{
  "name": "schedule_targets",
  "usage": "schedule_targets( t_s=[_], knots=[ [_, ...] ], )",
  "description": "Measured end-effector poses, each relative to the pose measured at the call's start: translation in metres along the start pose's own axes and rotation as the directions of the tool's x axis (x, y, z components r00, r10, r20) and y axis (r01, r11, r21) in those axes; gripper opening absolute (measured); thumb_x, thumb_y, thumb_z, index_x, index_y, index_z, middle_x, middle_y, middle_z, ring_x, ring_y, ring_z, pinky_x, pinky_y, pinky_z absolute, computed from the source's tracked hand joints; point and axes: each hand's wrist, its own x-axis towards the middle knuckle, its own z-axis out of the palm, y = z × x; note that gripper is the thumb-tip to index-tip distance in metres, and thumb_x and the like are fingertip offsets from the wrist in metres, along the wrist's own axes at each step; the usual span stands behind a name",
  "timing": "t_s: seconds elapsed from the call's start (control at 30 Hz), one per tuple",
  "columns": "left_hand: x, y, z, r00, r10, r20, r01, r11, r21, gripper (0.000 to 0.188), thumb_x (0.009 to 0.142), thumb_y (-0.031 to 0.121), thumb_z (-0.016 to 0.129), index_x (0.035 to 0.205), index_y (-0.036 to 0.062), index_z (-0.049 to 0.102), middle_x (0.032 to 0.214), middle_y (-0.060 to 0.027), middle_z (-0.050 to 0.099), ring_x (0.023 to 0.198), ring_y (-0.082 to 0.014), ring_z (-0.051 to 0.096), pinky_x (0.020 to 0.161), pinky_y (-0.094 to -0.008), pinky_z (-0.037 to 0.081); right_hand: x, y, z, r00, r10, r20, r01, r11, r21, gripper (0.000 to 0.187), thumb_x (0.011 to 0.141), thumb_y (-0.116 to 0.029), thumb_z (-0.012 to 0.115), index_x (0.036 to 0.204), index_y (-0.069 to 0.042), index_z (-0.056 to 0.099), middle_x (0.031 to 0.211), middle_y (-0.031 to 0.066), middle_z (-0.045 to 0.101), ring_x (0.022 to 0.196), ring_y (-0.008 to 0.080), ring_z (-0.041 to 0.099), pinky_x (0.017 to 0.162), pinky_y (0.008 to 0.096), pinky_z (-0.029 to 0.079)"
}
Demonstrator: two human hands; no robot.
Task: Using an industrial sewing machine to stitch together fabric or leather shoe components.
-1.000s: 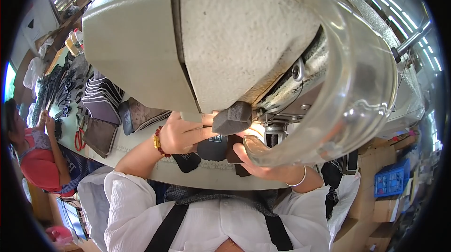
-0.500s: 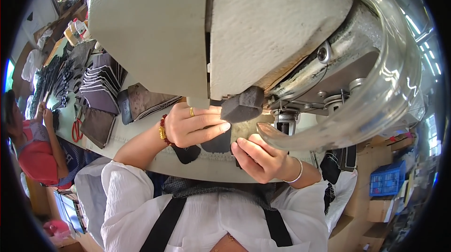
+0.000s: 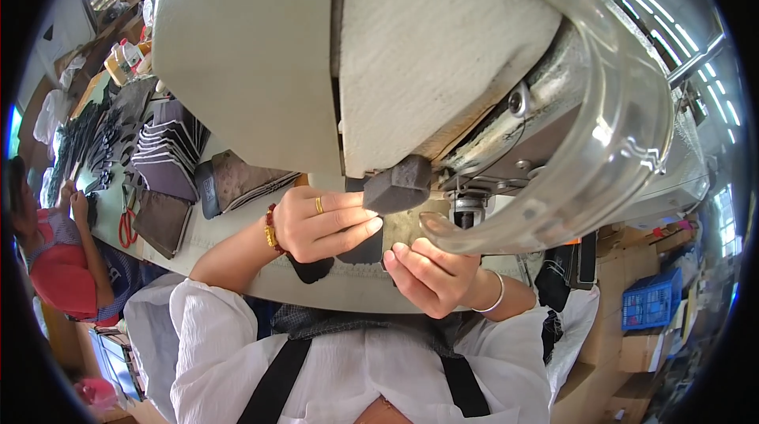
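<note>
- A dark grey leather piece (image 3: 399, 183) is pinched between the thumb and fingers of the left hand (image 3: 320, 225), so this grip is closed on it; the piece is held just under the head of the sewing machine (image 3: 443, 68).
- A gold ring is worn on a finger of the left hand, and a red and gold bracelet (image 3: 271, 229) is seen at its wrist.
- The right hand (image 3: 431, 275) is placed just below and to the right of the left hand, its fingers curled and its fingertips (image 3: 395, 254) pressed on a tan piece (image 3: 405, 226) lying on the table (image 3: 237, 234); whether the piece is gripped or only pressed cannot be told.
- A thin silver bangle (image 3: 496, 295) is worn at the right wrist.
- A clear curved guard (image 3: 624, 131) is seen in front of the needle area of the machine, just above the right hand.
- A black flat piece (image 3: 310, 269) lies at the table edge under the left hand.
- Stacks of dark cut pieces (image 3: 170, 151) are laid out on the table well to the left, with red-handled scissors (image 3: 126, 226) beside them.
- At the far left, another person in a red top (image 3: 55, 266) is seated at the same table.
</note>
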Motion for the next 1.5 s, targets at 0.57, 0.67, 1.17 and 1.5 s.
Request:
schedule_targets(
  t_s=[0.57,0.67,1.17,1.5],
  knots=[
    [0.018,0.008,-0.014,0.998,-0.051,0.03,0.049,0.998,0.042,0.023,0.065,0.014,0.073,0.087,0.0077,0.076,0.077,-0.0012,0.062,0.08,-0.0196,0.072,0.064,-0.0337,0.055,-0.001,0.008,-0.007,0.986,-0.16,0.042,0.164,0.978,-0.129,0.024,0.079,0.001,0.074,0.102,-0.002,0.079,0.104,0.0042,0.074,0.088,0.0102,0.07,0.073,0.0189,0.05],
    [0.01,0.008,-0.008,0.997,-0.071,0.028,0.069,0.994,0.087,0.021,0.065,0.014,0.073,0.085,0.0082,0.075,0.077,-0.001,0.062,0.08,-0.0211,0.071,0.063,-0.0343,0.055,-0.014,0.006,0.004,0.976,-0.208,0.063,0.218,0.938,-0.269,0.026,0.084,-0.008,0.073,0.109,-0.007,0.078,0.106,0.0028,0.075,0.093,0.0139,0.07,0.084,0.0332,0.052],
    [-0.055,0.006,0.028,0.893,-0.419,0.162,0.429,0.903,-0.026,0.02,0.083,0.005,0.076,0.103,0.006,0.078,0.105,-0.0112,0.076,0.092,-0.0289,0.075,0.075,-0.041,0.062,-0.031,0.012,0.024,0.591,-0.419,0.689,0.793,0.455,-0.404,0.032,0.095,-0.007,0.064,0.126,0.003,0.068,0.106,0.0092,0.074,0.088,0.0165,0.071,0.081,0.0308,0.061],
    [-0.002,-0.005,0.01,0.926,-0.377,-0.018,0.373,0.907,0.195,0.034,0.084,0.016,0.085,0.115,0.0074,0.077,0.111,-0.0087,0.076,0.094,-0.0269,0.074,0.078,-0.0377,0.061,-0.024,0.034,0.026,0.725,-0.443,0.527,0.672,0.622,-0.401,0.035,0.085,-0.007,0.068,0.119,0.0,0.074,0.097,0.0065,0.073,0.086,0.014,0.072,0.071,0.0325,0.065]
  ],
)
